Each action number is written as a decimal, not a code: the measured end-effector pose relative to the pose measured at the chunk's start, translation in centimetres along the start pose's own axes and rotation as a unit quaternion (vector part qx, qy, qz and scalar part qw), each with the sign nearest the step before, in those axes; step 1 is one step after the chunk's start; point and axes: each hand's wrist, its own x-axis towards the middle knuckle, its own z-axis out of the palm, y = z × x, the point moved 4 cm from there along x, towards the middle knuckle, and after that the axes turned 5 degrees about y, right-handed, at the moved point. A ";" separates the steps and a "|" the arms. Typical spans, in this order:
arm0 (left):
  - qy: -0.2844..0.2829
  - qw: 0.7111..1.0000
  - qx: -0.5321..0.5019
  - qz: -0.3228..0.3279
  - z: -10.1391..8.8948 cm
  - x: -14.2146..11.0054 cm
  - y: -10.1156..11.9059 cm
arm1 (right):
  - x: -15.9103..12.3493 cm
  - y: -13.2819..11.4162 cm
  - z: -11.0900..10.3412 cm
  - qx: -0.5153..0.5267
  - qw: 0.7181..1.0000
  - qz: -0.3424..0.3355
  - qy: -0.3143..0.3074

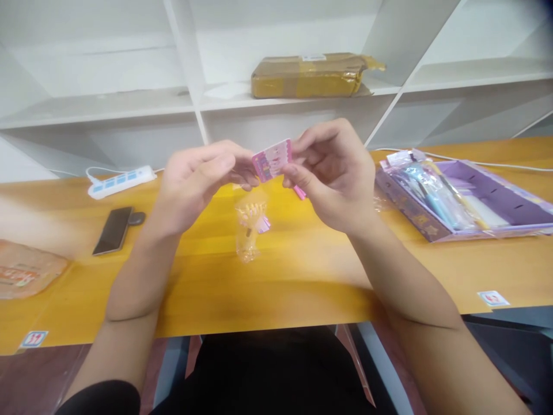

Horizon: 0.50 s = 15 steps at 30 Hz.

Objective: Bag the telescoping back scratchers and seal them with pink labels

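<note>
A small pink card (272,160) with printed pictures and a scalloped edge is held up above the table between my two hands. My left hand (201,181) has its fingers closed at the card's left edge. With thumb and bent fingers, my right hand (339,176) pinches the card's right side. A narrow pink strip (299,192) shows just below my right fingers; I cannot tell if it is held or lying on the table. Under the hands, a crumpled clear plastic wrapper (247,245) lies with small pink and purple pieces in or beside it, blurred.
A purple box tray (510,230) with plastic-packed pens (436,193) stands at right. On the left are a white power strip (123,181), a phone (113,230) and an orange package (30,268). A taped parcel (309,76) sits on the shelf behind.
</note>
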 end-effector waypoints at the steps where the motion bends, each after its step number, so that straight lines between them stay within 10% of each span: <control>1: -0.003 1.000 -0.004 0.002 0.0 0.0 0.0 | -0.1 0.1 -0.1 -0.013 1.000 -0.003 -0.004; 15: -0.041 0.998 -0.028 0.034 0.4 0.1 0.7 | -0.1 -2.9 0.0 -0.236 0.944 -0.231 -0.027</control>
